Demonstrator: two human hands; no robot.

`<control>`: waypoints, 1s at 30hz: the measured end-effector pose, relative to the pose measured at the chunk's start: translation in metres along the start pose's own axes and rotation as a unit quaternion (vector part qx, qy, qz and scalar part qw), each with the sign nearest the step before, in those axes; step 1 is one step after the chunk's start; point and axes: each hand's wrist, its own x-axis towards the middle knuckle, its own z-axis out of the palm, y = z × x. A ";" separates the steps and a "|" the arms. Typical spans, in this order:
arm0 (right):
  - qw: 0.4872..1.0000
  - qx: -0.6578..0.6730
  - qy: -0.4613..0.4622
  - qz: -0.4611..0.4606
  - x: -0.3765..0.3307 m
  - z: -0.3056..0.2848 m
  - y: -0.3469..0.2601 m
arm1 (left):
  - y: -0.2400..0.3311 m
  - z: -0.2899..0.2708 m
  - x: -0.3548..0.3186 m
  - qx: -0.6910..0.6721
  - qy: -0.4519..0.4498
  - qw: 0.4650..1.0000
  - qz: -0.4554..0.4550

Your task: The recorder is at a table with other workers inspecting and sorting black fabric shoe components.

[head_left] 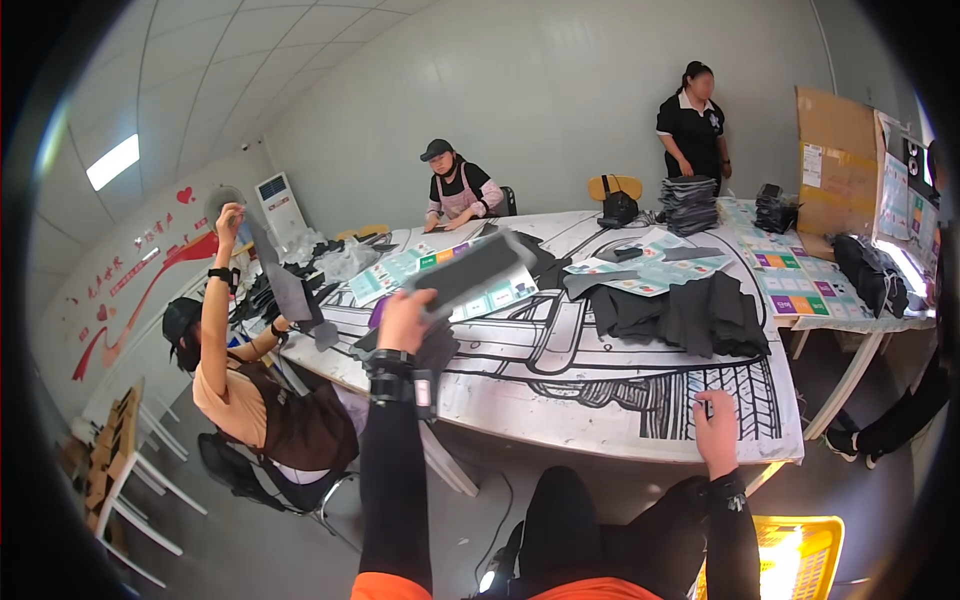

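My left hand [403,322] is raised over the near left part of the table, closed on the end of a dark grey fabric piece [470,278]. The piece is a flat rectangle, held aloft and smeared by motion. Beneath it lie a printed sheet [495,297] and more dark cloth [425,350]. Close to the table's front edge at the right, my right hand [716,432] has its fingers curled around a small dark object [707,408], mostly hidden, whose kind I cannot make out. A heap of dark fabric pieces [680,315] lies beyond that hand.
A drawing of a vehicle covers the white table [540,410]. At left, a seated co-worker [270,400] lifts a grey strip [285,285]. Two people [460,190] are at the far side, near stacked fabric [689,205]. A yellow crate [800,550] stands at lower right.
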 end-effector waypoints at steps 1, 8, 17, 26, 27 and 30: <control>0.999 0.029 -0.013 -0.015 0.003 0.012 -0.014 | -0.002 -0.080 0.020 0.077 0.010 0.989 0.124; 1.000 -0.004 -0.010 -0.022 0.002 0.005 -0.002 | -0.012 -0.156 0.049 0.061 0.102 0.992 0.040; 1.000 -0.013 -0.003 -0.022 -0.004 0.004 0.000 | -0.006 -0.087 -0.010 0.548 0.426 0.698 0.175; 1.000 -0.005 -0.018 -0.021 0.003 0.010 -0.009 | -0.086 -0.009 -0.046 0.449 0.014 0.840 0.304; 1.000 -0.010 -0.017 -0.017 0.003 0.011 -0.010 | -0.100 0.000 -0.051 0.464 -0.021 0.828 0.315; 1.000 -0.009 -0.018 -0.023 0.004 0.005 -0.015 | -0.141 0.042 -0.071 0.418 -0.103 0.846 0.313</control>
